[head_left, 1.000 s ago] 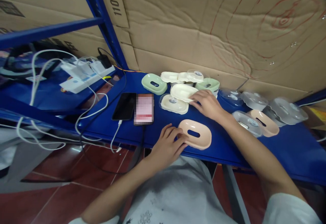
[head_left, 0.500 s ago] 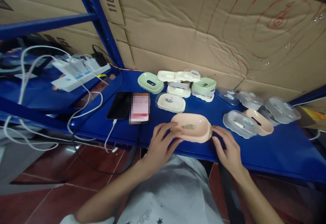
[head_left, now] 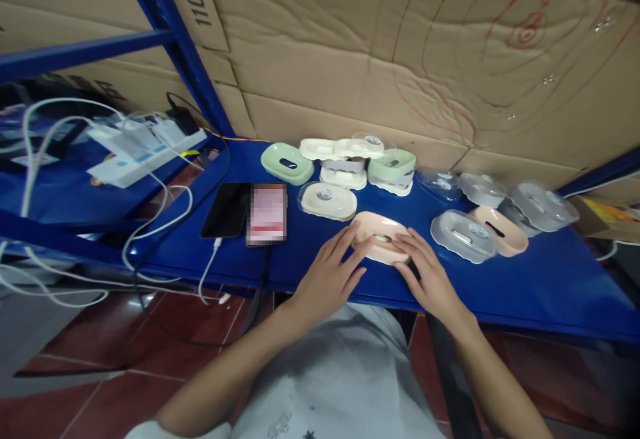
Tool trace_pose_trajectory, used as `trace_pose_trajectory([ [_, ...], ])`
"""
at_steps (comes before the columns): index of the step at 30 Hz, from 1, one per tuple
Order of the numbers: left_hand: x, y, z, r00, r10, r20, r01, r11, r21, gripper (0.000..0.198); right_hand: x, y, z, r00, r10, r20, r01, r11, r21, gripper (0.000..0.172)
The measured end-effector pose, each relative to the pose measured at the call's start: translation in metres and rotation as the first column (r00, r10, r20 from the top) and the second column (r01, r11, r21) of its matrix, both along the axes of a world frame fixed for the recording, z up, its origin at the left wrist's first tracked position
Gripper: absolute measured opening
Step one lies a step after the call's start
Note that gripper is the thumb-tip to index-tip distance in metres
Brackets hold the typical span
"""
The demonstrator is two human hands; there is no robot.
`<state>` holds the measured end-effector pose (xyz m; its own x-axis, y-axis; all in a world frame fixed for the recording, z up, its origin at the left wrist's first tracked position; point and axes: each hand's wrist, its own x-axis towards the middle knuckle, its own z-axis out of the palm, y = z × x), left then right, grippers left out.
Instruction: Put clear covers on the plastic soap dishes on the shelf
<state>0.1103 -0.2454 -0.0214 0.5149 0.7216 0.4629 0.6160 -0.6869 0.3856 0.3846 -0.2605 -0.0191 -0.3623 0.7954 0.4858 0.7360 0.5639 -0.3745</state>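
Observation:
A peach soap dish (head_left: 383, 226) with a slot in its floor is low over the front of the blue table between my hands. My left hand (head_left: 330, 272) grips its left end, fingers over the rim and thumb low in front. At the right end, my right hand (head_left: 425, 272) has its fingers over the rim and its thumb at the front side. Just behind lies a cream soap dish (head_left: 327, 200) under a clear lid. To the right are a grey lidded soap dish (head_left: 463, 236) and another peach dish (head_left: 503, 232).
Behind are a green dish (head_left: 287, 162), stacked cream dishes (head_left: 343, 178) and a green-topped stack (head_left: 393, 162). Grey dishes (head_left: 543, 206) and a clear lid (head_left: 440, 186) stand back right. Two phones (head_left: 227, 209) with cables lie left, near a power strip (head_left: 145, 156).
The peach soap dish has moved a little away from me and lower. My right hand has come in from beside its end to take hold of the rim. The view has shifted slightly.

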Motion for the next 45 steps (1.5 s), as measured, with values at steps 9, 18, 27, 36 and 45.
trace_pose_trajectory([
  [9,-0.002,0.001,-0.001,0.999,-0.021,0.025,0.022,0.999,-0.042,0.074,-0.001,-0.002,-0.001,0.999,-0.026,0.034,0.025,0.999,0.036,0.045],
  [18,-0.001,0.001,-0.003,1.0,-0.025,-0.003,0.025,0.999,-0.046,0.065,-0.002,0.002,-0.008,0.997,-0.049,0.067,0.05,0.999,-0.018,0.038],
  [27,-0.002,0.001,-0.006,1.0,-0.002,-0.008,0.001,0.999,-0.037,0.027,-0.007,0.0,-0.004,0.988,0.072,0.139,-0.073,0.997,0.004,0.041],
  [36,-0.003,-0.001,-0.004,1.0,-0.008,-0.005,0.008,1.0,-0.005,0.023,-0.021,0.037,0.055,0.985,0.108,0.138,-0.122,0.988,0.095,0.046],
  [45,-0.007,-0.004,0.0,0.999,-0.042,0.002,0.042,0.997,-0.064,0.025,-0.141,0.196,0.097,0.843,0.099,0.529,-0.169,0.982,0.086,0.037],
])
